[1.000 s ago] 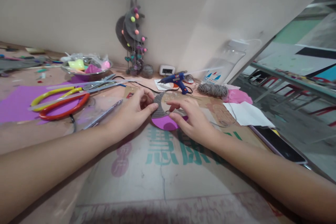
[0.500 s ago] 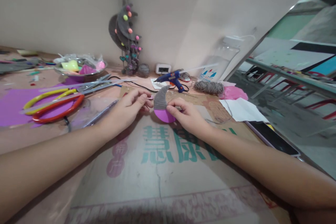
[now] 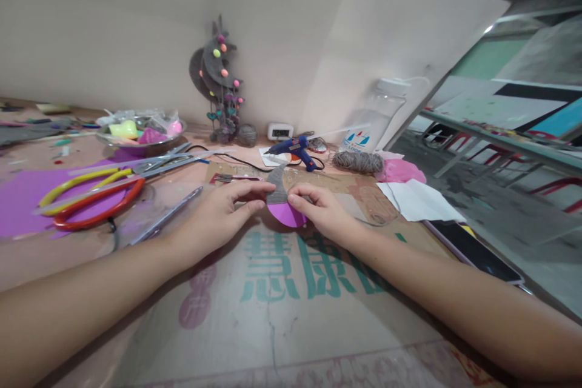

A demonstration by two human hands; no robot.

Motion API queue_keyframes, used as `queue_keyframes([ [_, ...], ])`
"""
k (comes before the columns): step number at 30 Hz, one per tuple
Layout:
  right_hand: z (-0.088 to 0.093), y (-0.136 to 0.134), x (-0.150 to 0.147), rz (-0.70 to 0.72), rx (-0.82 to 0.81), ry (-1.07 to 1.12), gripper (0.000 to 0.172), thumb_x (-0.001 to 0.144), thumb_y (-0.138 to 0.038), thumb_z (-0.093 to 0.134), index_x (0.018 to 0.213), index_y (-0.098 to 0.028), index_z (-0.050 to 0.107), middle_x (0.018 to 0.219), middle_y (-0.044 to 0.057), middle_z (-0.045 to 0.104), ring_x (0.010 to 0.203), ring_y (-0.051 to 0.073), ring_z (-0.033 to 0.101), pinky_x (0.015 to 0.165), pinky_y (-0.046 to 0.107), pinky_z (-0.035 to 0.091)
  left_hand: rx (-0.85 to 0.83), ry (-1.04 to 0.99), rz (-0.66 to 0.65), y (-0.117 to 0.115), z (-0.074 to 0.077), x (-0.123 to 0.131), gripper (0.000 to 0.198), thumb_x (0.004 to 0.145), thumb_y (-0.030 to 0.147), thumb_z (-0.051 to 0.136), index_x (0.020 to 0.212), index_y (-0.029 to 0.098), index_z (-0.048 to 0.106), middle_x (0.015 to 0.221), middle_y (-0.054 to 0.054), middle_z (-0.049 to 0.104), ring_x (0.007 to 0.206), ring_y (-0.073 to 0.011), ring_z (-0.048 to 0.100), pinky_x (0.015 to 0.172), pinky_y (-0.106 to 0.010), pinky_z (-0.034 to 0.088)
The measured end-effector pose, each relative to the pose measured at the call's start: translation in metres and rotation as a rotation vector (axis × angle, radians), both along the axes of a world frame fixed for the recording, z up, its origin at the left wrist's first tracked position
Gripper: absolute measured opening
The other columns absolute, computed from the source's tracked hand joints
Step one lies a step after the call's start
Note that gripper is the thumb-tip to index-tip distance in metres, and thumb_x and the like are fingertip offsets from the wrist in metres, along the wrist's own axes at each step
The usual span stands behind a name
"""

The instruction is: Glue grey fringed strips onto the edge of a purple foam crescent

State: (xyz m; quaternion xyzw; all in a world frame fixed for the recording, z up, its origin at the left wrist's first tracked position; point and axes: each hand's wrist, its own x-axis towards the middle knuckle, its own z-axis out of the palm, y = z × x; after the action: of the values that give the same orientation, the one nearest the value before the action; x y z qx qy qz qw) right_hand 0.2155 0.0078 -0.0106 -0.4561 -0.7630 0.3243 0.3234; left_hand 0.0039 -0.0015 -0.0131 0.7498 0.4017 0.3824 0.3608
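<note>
Pinching a grey-and-purple crescent piece [image 3: 278,189] at its right edge with the right hand [image 3: 321,212], thumb and forefinger closed on it. Meeting the same piece at its left edge with the left hand [image 3: 222,213], forefinger stretched along the top and thumb lower down; hard to tell whether clamped or only pressed against it. Keeping the piece between both hands, grey horn pointing away, purple rounded part nearest, over the far part of a cardboard sheet [image 3: 282,309] printed with green characters; resting on it or just clear of it, impossible to say. Beyond the piece and near it, a blue glue gun [image 3: 293,148] with a black cord, then a small white clock [image 3: 280,131] by the wall. Left of the hands, well apart: red-handled scissors [image 3: 131,192] and yellow-handled scissors [image 3: 91,173] across a purple sheet [image 3: 18,203], with a metal bowl [image 3: 136,140] of coloured bits behind. Against the wall, a hanging moon ornament [image 3: 218,70] dotted with pompoms. To the right, a bundle of grey twine [image 3: 357,162], a pink bag [image 3: 400,171], a white paper [image 3: 418,201], a clear plastic bottle [image 3: 373,124] and a dark tablet [image 3: 473,245] at the table edge
</note>
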Motion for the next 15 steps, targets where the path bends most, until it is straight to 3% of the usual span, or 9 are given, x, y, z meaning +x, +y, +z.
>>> queue_keyframes([
  [5, -0.0001, 0.0005, -0.0003, -0.003, 0.033, -0.009, 0.025, 0.085, -0.037, 0.049, 0.071, -0.017, 0.056, 0.066, -0.001, 0.049, 0.062, 0.012, 0.046, 0.059, 0.024, 0.035, 0.08, 0.079, 0.045, -0.002, 0.0018, -0.0017, 0.029, 0.085, 0.023, 0.053, 0.112, 0.025, 0.065, 0.114, 0.0, 0.068, 0.104, -0.0176, 0.062, 0.093, -0.032, 0.047],
  [15, -0.0009, 0.0042, 0.001, 0.026, 0.077, -0.034, 0.025, 0.086, -0.034, 0.048, 0.069, -0.017, 0.054, 0.068, 0.0, 0.05, 0.066, 0.013, 0.048, 0.064, 0.026, 0.037, 0.054, 0.025, 0.037, -0.0017, 0.0018, 0.0013, 0.027, 0.084, 0.025, 0.055, 0.108, 0.022, 0.067, 0.113, -0.003, 0.069, 0.105, -0.0188, 0.061, 0.094, -0.032, 0.046],
])
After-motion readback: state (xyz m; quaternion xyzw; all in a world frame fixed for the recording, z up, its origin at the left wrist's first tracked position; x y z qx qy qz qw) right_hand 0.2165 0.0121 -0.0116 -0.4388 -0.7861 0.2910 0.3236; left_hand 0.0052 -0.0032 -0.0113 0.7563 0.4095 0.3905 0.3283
